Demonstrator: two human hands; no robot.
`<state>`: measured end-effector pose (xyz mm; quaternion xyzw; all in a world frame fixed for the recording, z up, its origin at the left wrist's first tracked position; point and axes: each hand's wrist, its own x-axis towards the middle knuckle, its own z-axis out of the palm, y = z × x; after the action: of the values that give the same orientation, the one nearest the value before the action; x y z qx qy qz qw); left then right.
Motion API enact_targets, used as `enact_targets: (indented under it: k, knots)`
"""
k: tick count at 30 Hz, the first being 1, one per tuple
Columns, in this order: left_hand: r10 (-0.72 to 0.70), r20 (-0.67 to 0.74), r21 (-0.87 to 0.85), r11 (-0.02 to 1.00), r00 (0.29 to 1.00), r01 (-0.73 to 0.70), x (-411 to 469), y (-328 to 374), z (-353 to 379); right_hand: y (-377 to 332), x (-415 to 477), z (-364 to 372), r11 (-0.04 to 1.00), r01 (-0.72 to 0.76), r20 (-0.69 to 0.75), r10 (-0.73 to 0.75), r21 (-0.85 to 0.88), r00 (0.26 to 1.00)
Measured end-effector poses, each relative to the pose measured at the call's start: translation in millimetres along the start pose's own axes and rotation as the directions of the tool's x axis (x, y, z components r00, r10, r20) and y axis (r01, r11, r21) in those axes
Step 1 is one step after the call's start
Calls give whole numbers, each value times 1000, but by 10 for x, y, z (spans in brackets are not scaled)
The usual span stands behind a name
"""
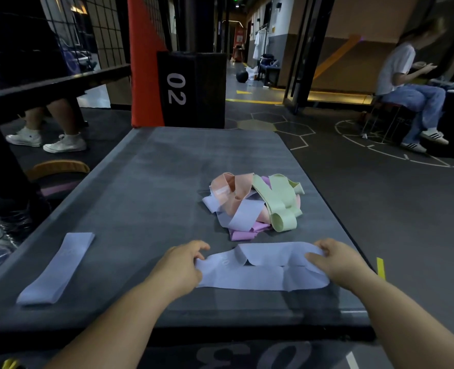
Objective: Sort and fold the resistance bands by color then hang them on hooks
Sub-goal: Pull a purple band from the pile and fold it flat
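Note:
A pale lavender resistance band (pixel 260 272) lies stretched flat across the near part of the grey padded top (pixel 146 182). My left hand (pixel 183 262) pinches its left end and my right hand (pixel 335 262) pinches its right end. Another lavender band (pixel 58 267), folded flat, lies at the near left. Beyond my hands sits a tangled pile of bands (pixel 252 203) in peach, pale green, lavender and pink-purple. No hooks are in view.
A black box marked 02 (pixel 191 89) and a red padded post (pixel 143 62) stand behind the far edge. A seated person (pixel 412 91) is at the right; someone's legs in white shoes (pixel 52 139) stand at the left. Dark gym floor surrounds the platform.

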<state>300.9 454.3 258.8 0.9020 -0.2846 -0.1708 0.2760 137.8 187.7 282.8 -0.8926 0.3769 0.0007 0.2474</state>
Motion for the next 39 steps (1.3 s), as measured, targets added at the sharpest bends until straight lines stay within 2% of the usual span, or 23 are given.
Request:
enact_targets:
  k: [4,14,17,24,30,34,39]
  knots:
    - [-4,24,-32,999,1000,5,-3,-22,-62,-51,-40,13,997,31,48,-34,64,998]
    - [40,102,-67,997,994,-33,43,217,29,-55,-36,32,999,41,46,-42,15,998]
    - [28,56,-32,999,998,-26,38,301,61,-68,-38,35,994,33,61,-39,103,997]
    - [-11,-67,188,982,998,23,79,461,267,-120,-46,63,965,27,92,-53,262,994]
    - [-59,-165,298,949,985,106,101,529,411,-168,-77,95,960,38,133,-78,279,988]
    - [-8,-197,306,950,980,69,113,541,455,-159,-92,117,957,48,148,-93,286,985]
    - [6,-210,231,972,978,44,128,563,453,-111,-85,85,959,52,145,-96,280,985]
